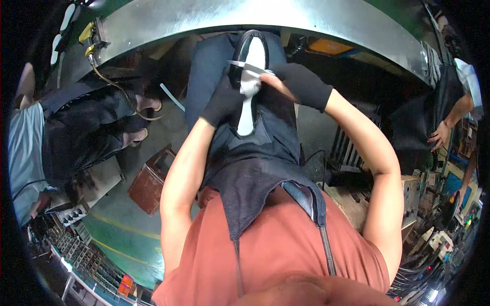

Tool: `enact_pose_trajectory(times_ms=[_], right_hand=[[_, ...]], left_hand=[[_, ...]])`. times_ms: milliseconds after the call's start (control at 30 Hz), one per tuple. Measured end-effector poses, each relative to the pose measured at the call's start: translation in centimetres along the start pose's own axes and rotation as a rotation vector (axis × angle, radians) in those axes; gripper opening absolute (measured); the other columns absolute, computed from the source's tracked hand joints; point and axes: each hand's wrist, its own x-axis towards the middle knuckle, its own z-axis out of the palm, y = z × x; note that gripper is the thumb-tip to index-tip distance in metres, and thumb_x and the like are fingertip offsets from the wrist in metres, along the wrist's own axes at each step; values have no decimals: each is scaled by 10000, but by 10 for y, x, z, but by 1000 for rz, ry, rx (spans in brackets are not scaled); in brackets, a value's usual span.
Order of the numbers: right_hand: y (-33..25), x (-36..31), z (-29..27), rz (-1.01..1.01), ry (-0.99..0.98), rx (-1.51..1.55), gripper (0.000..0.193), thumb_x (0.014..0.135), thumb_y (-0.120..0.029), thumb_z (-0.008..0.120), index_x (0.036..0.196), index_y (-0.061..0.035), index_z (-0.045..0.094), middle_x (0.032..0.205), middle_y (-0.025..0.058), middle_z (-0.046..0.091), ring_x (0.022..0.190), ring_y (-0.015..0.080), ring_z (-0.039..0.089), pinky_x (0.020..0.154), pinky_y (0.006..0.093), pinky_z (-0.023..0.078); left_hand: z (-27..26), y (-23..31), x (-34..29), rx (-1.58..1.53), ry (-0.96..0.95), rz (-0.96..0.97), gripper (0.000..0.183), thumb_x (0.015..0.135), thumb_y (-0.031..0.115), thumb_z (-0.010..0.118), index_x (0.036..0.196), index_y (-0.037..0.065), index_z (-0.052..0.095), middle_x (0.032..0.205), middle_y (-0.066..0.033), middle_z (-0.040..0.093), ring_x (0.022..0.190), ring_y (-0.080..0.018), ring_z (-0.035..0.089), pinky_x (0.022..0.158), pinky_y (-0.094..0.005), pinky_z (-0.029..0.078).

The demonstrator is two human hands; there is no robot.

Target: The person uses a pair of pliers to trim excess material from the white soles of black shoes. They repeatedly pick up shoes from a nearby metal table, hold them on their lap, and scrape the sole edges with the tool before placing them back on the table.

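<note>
A black shoe upper (247,42) with a white sole side (256,51) facing up lies over my lap, toe toward the metal bench. My left hand (224,99), in a black fingerless glove, is closed around the shoe's left side at the middle. In my right hand (301,86), gloved the same way, is a slim pale blade-like tool (245,66). It lies crosswise over the white sole side, and its grip end is hidden in my fingers. Whether its edge touches the surface I cannot tell.
A curved metal bench (245,14) runs across the far side, with a yellow device (88,38) and cable at its left end. Another person's legs (97,122) are at left; a co-worker's hand (440,134) shows at right. A brown box (149,181) stands on the floor.
</note>
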Motion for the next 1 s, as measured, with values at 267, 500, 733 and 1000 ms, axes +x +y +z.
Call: enact_pose_trajectory(times_ms=[267,500,733,1000], right_hand=[[16,-98,82,723,97,964,511,943,-540,358,894,-72,558,635,45,554,584,122,561,566,255,448],[-1,-100,129,780,435,971,656,923,-603,286,804,-26,575,576,85,579,556,171,580,604,279,455],[29,-87,157,1050,203,1006,900,818,-772,228,880,42,608,576,137,591,576,225,603,618,329,480],[65,-26,113,1027,221,1083,821,866,-697,280,842,57,603,578,138,600,513,216,601,534,316,482]], left_hand=[[11,12,-20,-257,108,-61,596,886,317,592,1326,-8,355,1201,-167,520,1168,-229,461,983,-320,366],[-15,57,-17,11,-25,-57,821,683,224,795,1335,1,350,1292,-149,479,1183,-229,461,1001,-350,366],[1,147,181,-147,-134,223,494,796,310,673,1172,13,556,1070,-85,620,919,-183,591,826,-320,471],[-14,181,352,885,-387,518,263,816,245,607,1017,79,637,1000,-147,642,875,-318,628,820,-390,493]])
